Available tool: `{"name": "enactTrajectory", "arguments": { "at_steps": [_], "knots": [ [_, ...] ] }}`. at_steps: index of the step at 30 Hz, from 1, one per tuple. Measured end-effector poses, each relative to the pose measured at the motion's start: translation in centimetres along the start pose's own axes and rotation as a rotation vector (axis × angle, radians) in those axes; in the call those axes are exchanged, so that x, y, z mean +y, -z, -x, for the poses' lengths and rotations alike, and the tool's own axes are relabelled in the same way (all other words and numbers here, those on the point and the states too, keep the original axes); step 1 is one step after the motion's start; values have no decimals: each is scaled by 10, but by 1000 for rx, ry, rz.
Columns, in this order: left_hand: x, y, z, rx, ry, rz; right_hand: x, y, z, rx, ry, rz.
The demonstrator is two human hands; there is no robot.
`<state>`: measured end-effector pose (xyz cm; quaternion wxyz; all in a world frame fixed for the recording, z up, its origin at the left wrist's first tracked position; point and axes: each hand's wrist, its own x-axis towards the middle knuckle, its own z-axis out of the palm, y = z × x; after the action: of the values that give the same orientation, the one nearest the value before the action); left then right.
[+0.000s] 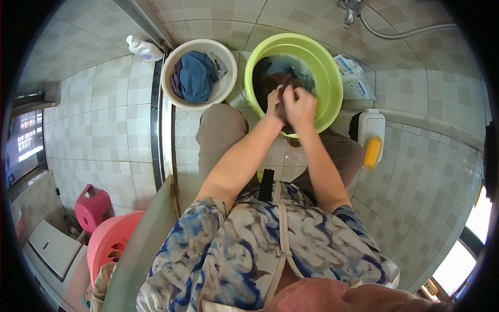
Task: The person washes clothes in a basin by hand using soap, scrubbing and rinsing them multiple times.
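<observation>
A lime-green plastic tub (331,84) stands between my knees, holding cloudy water (286,62) and dark wet clothes (262,72). Over its near side, my left hand (274,102) and my right hand (300,106) are pressed close together, both gripping a brown wet cloth (281,107). Part of that cloth spreads down into the tub. The fingers partly cover the cloth, so its shape is hard to tell. To the left of the tub is a cream plastic basin (167,87) with a blue garment (197,76), a purple one and a grey one in it.
A white bottle (144,48) stands beyond the door track. Right of the tub are a detergent bag (354,78) and a white container (371,121) with a yellow-orange soap dish or brush (373,153). A tap (353,11) with a metal hose is on the wall. A glass panel (136,249) rises at my left.
</observation>
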<state>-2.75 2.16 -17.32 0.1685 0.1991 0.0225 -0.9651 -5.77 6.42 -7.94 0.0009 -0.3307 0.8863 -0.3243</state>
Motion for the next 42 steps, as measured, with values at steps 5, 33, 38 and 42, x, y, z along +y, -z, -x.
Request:
{"name": "enactTrajectory", "arguments": {
  "at_steps": [5,33,38,42],
  "knots": [
    [-13,-37,4,285,68,-391,89,0,-35,-64,-327,-169],
    [39,-147,50,-370,-162,-1102,80,87,-31,-149,-416,-909],
    [27,-146,49,-496,3,-990,80,88,-37,-364,-355,-1281],
    [31,-109,38,-333,-102,-1109,71,69,-20,-347,-484,-1406]
  ]
}}
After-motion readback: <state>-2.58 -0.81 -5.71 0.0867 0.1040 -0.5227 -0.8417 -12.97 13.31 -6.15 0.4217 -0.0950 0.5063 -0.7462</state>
